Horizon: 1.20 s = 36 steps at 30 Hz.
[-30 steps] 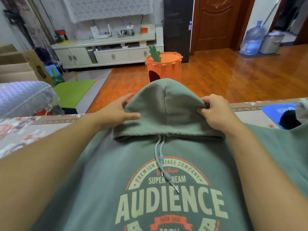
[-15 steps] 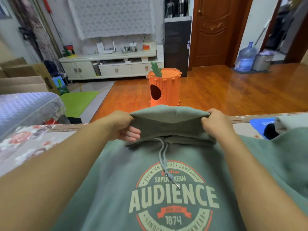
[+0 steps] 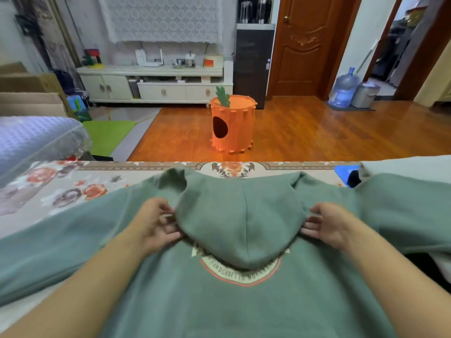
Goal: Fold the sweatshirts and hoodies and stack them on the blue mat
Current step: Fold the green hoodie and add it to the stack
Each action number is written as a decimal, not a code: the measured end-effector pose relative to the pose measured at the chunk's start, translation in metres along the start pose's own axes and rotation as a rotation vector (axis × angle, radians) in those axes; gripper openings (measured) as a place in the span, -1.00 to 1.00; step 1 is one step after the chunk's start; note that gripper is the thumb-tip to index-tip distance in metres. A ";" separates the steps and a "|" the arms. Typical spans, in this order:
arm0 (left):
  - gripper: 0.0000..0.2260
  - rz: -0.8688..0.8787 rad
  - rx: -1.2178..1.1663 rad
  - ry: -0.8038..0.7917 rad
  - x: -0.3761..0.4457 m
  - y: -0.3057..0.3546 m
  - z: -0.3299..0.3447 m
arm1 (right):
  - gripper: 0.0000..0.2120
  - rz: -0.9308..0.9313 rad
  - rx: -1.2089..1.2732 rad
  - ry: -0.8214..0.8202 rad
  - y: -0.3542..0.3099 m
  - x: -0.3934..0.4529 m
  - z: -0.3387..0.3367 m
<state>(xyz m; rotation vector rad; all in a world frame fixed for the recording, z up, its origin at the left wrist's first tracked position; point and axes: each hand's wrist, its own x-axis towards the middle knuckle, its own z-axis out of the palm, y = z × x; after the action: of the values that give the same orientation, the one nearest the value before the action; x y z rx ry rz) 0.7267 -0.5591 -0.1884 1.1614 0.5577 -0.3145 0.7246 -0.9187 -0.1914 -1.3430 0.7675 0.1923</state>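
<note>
green hoodie (image 3: 219,301) lies spread across the lower frame on floral table cover (image 3: 61,189), hood (image 3: 241,223) folded down over the chest print. left hand (image 3: 156,225) and right hand (image 3: 327,223) pinch the hood's edges at frame centre. blue mat (image 3: 344,170) at right edge.

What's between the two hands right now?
In the head view, the hood of the green hoodie, folded down over the chest print, lies between the left hand and right hand.
</note>
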 end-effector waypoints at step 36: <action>-0.86 0.106 0.514 0.033 0.049 0.006 0.012 | -0.82 -0.146 -0.276 0.072 -0.012 0.033 0.029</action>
<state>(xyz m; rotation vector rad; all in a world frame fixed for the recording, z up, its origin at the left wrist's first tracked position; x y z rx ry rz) 0.7730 -0.5654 -0.2078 1.6891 0.4531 -0.3591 0.7667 -0.9045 -0.2007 -1.6686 0.7182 0.1378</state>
